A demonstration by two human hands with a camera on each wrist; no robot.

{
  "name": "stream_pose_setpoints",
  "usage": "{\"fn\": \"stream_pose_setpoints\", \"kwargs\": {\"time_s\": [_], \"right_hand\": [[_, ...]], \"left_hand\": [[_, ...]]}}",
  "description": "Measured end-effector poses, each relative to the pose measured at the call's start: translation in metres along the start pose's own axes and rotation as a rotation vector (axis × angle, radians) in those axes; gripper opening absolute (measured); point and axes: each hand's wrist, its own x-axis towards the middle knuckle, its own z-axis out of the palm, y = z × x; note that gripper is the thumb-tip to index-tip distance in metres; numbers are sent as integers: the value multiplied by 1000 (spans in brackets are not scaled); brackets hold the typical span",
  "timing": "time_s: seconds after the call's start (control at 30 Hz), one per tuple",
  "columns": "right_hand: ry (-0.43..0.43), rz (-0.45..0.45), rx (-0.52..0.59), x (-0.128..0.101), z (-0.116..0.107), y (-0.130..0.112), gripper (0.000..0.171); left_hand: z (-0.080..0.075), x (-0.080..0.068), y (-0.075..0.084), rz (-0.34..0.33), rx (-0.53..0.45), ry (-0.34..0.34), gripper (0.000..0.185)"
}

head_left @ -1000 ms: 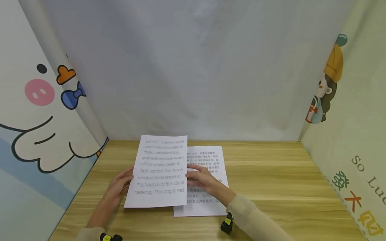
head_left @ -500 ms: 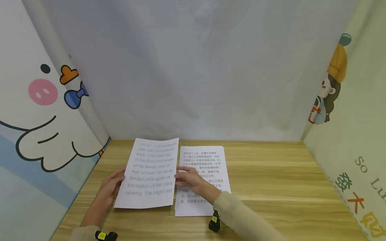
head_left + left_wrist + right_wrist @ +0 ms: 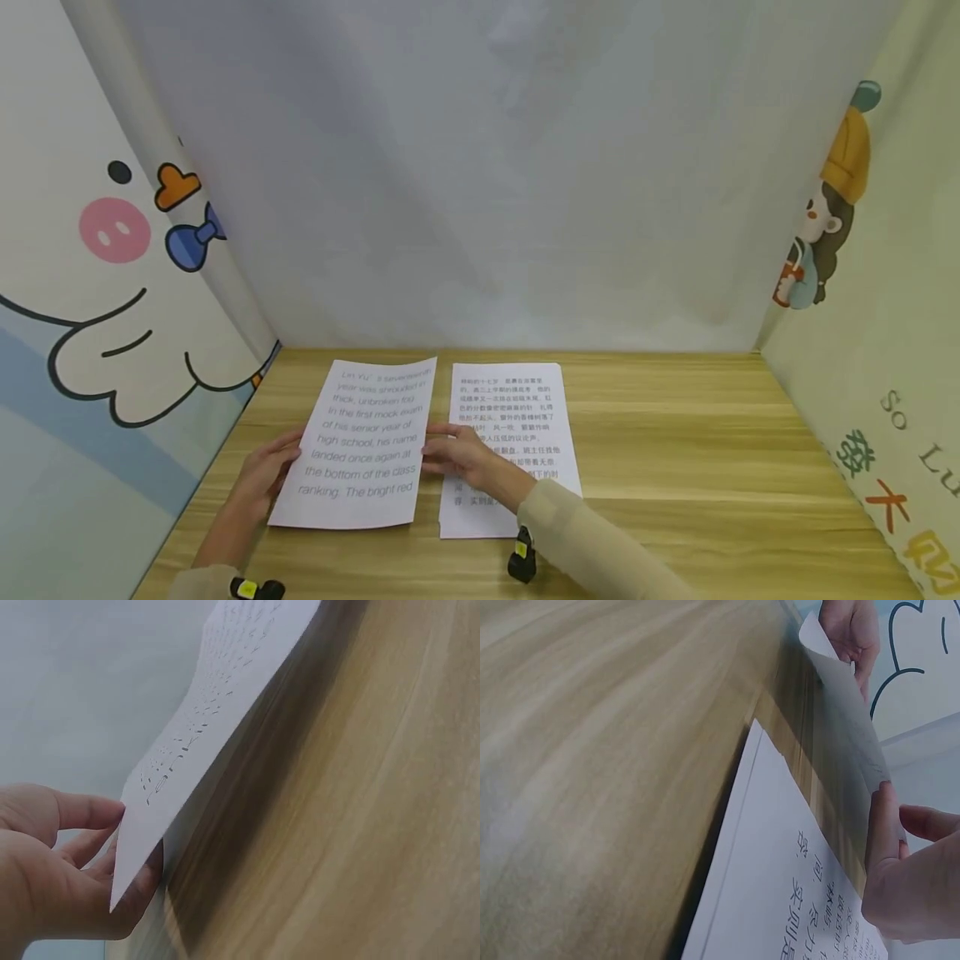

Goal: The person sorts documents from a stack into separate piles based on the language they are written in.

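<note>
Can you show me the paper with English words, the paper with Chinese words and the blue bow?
English paper (image 3: 354, 446), head view: middle of its printed side.
Chinese paper (image 3: 513, 417), head view: upper half, among the printed lines.
Blue bow (image 3: 186, 248), head view: its big lower loop.

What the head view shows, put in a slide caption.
Left hand and right hand hold an English-printed sheet above the wood-grain tabletop, beside a Chinese-printed paper stack.

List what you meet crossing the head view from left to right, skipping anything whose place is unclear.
Spotted pink oval, blue bow tie, left hand, English-text sheet, Chinese-text sheet, printed girl in a yellow hat, gold printed character.
</note>
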Motion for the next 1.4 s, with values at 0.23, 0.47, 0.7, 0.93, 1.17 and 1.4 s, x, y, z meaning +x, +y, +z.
{"fn": "stream_pose_setpoints", "kwargs": {"time_s": [0.23,0.47,0.7,0.93,1.17,1.4], "right_hand": [[-29,19,-38,0,-1,1,47],[-14,30,-68,-1,-1,-1,42],[-52,41,-65,-6,0,-5,45],[-115,52,-126,-7,1,-8,53],[-136,45,-212,-13,1,-10,54],[-132,22,-206,-23,-14,-18,53]], "left_hand": [[-2,2,-2,-2,46,22,55],[-7,2,-3,5,111,33,52],[-17,-1,2,19,97,27,61],[-19,-2,6,30,63,14,63],[-16,-4,10,44,151,61,58],[4,-13,20,100,254,-1,59]]}}
